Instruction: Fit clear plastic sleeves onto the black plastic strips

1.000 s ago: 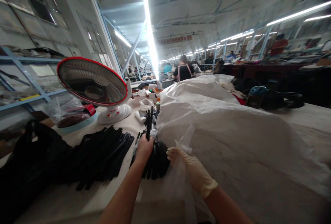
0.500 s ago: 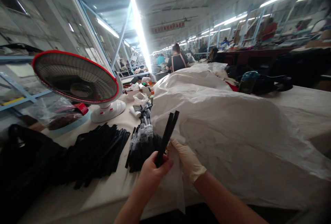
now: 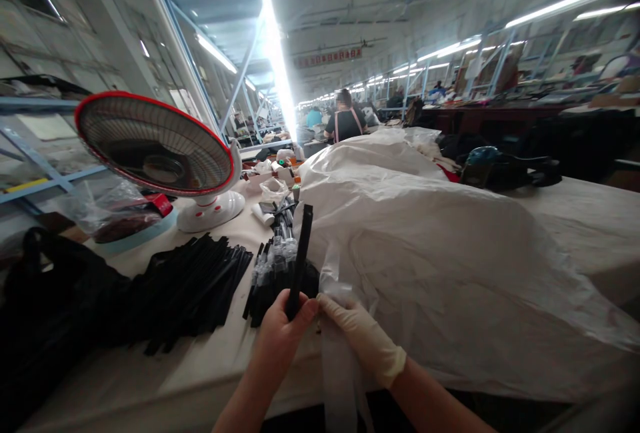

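My bare left hand (image 3: pixel 279 334) is closed around the lower end of a few long black strips (image 3: pixel 300 256), held almost upright over the table edge. My right hand (image 3: pixel 361 336), in a pale rubber glove, pinches a thin clear plastic sleeve (image 3: pixel 336 360) that hangs down past the table edge, right beside the strips. Just beyond my hands lies a bundle of black strips in clear wrapping (image 3: pixel 277 272). A larger heap of loose black strips (image 3: pixel 195 290) lies to the left on the white table (image 3: pixel 210 370).
A big white sack (image 3: pixel 440 246) fills the table to the right. A red-rimmed round heater (image 3: pixel 155 150) stands at back left, with a plastic bag (image 3: pixel 107 210) beside it. A black bag (image 3: pixel 45 300) sits at far left. A person (image 3: pixel 345 123) works farther down the hall.
My left hand lifted the black strips from the bundle, tilted them toward the right hand, then stood them nearly upright. The gloved hand has gathered the clear sleeve beside them.
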